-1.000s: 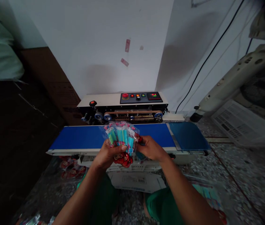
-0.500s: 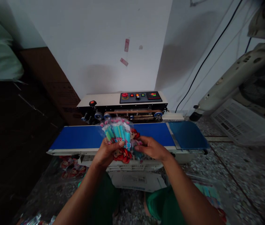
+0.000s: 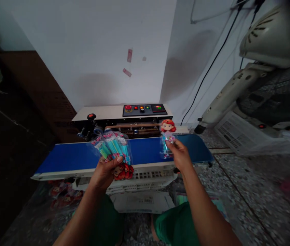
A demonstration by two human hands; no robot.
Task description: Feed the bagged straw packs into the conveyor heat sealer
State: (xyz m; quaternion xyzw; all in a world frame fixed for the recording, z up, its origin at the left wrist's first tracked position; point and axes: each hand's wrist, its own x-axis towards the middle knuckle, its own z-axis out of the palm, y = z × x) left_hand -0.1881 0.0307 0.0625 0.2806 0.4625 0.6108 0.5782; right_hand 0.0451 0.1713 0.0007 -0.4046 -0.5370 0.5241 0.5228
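Observation:
My left hand (image 3: 106,172) is closed round the lower end of a fanned stack of clear packets (image 3: 114,145), the thumb lying across the front. Pale blue and green sticks show inside them, and red-haired doll heads stick out below. Between the thumb and fingers of my right hand (image 3: 182,155) is a single packet (image 3: 167,140), upright, its red-haired doll head at the top. Both hands are over the blue conveyor belt (image 3: 145,150) of a band sealing machine (image 3: 101,112), in front of its sealing rail.
Lit buttons and a red knob sit on the control panel (image 3: 145,109). Below the belt are a white crate (image 3: 145,182) and a cardboard box (image 3: 142,201). More doll packets (image 3: 65,196) lie at lower left. A fan-like machine (image 3: 232,89) and a white basket (image 3: 237,133) stand right.
My right hand has drawn one packet away from the stack, to the right, and holds it upright. The left hand keeps the stack, now apart from the right. The view has shifted slightly.

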